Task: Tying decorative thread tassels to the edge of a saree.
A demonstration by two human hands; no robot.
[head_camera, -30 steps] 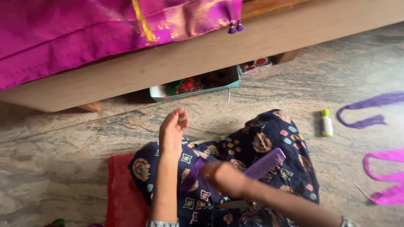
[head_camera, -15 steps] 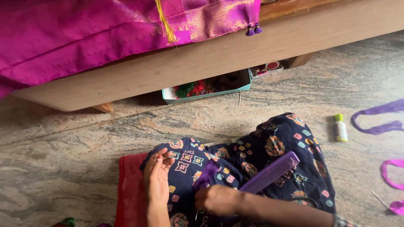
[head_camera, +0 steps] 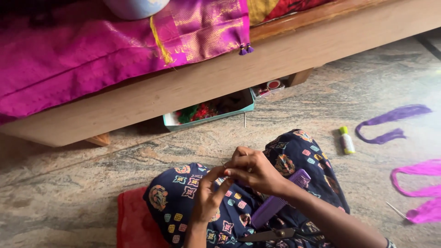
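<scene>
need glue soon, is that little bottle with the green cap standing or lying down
Lying down: the small white plastic bottle with the green cap rests on its side on the speckled stone floor.

Both hands, left hand (head_camera: 209,195) and right hand (head_camera: 252,170), are met over the lap. A comb (head_camera: 280,200) is laid on the lap just right of them, scissors (head_camera: 271,235) nearer the body. Beyond, a box (head_camera: 209,112) is tucked under the bed (head_camera: 183,87). Right, on the floor (head_camera: 69,183), a small bottle (head_camera: 347,140) and thread bundles (head_camera: 390,124) are spread.
</scene>
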